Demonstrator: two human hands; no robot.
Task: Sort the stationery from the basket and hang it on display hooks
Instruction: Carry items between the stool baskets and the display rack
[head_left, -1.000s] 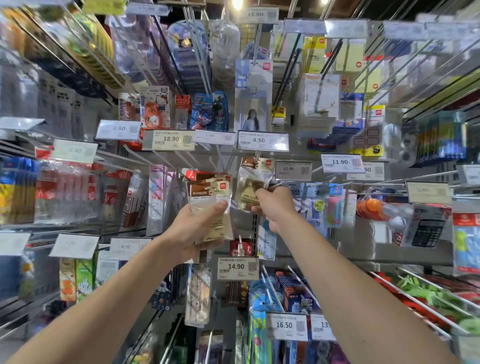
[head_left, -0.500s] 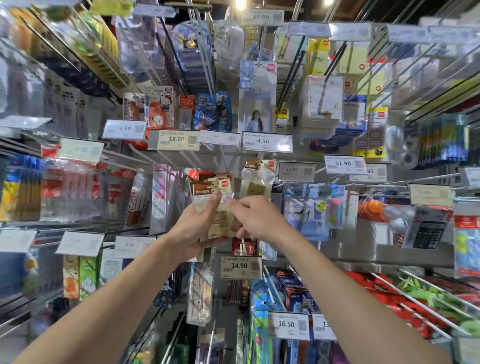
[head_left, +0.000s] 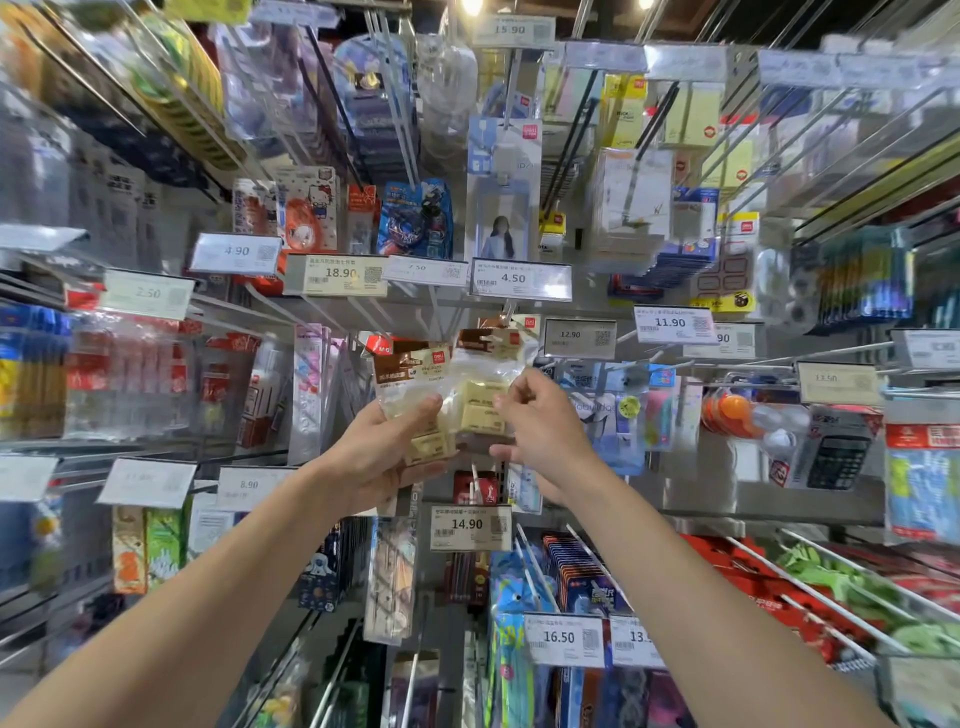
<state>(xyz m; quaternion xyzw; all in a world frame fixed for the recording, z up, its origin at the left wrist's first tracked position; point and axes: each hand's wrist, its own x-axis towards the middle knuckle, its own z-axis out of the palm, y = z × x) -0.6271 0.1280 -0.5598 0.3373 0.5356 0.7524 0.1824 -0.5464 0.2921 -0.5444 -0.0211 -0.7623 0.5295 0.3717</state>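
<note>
1. A hung pack (head_left: 491, 343) was noted on a hook below the 4.50 tag (head_left: 519, 279). The basket was not seen, so what remained could not be counted.
2. A held pack (head_left: 415, 389) was found just left of it, gripped from below by the left hand (head_left: 374, 457), thumb across its front.
3. The right hand (head_left: 550, 441) was curled at the packs' edge; whether anything was held could not be told.
4. The held pack's long axis was judged near vertical, header card uppermost, and it was not yet hung.
</note>
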